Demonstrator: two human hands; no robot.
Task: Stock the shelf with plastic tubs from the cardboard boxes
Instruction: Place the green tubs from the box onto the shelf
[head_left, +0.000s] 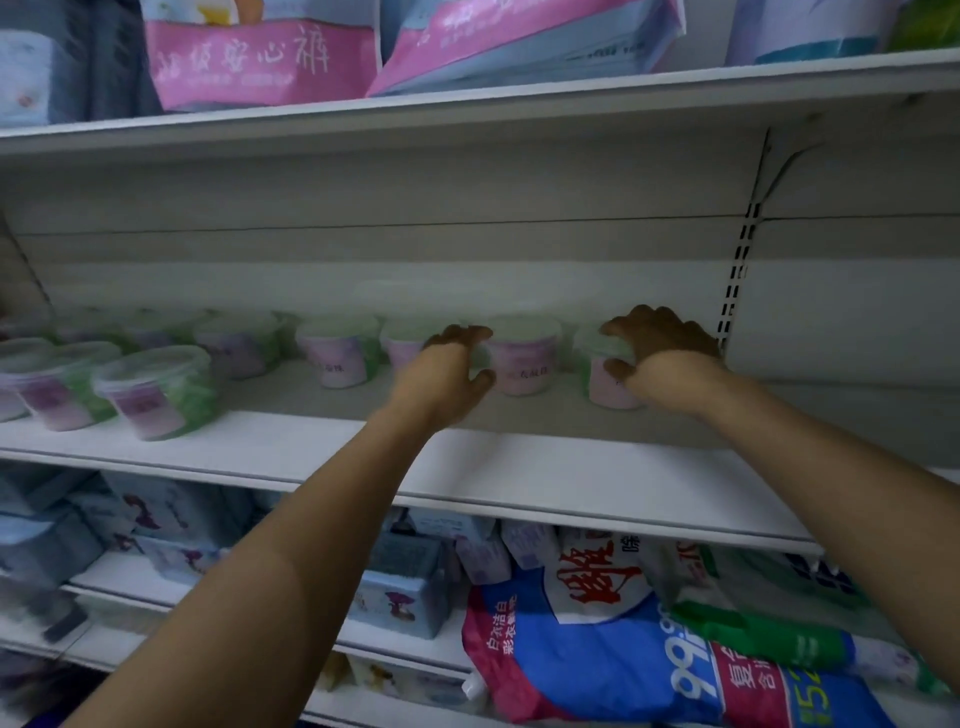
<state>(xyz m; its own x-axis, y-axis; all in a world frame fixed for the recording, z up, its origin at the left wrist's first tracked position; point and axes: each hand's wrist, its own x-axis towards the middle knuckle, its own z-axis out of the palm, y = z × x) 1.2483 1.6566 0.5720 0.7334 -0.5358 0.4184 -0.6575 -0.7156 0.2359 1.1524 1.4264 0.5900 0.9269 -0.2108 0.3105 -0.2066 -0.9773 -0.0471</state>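
Several clear-lidded plastic tubs with pink and green labels stand in a row deep on the white middle shelf (519, 467). My left hand (449, 371) reaches in and curls against the left side of one tub (524, 361), fingertips at its lid rim and thumb on its wall. My right hand (662, 345) grips the rightmost tub (605, 382), fingers over the lid and thumb on the front; the hand hides most of that tub. More tubs (156, 395) sit nearer the shelf's front at the left. No cardboard box is in view.
A slotted upright (735, 280) bounds the bay just right of my right hand. Pink packs (260, 57) fill the shelf above. Below are blue boxes (400, 597) and detergent bags (597, 649). Bare shelf lies in front of the back row.
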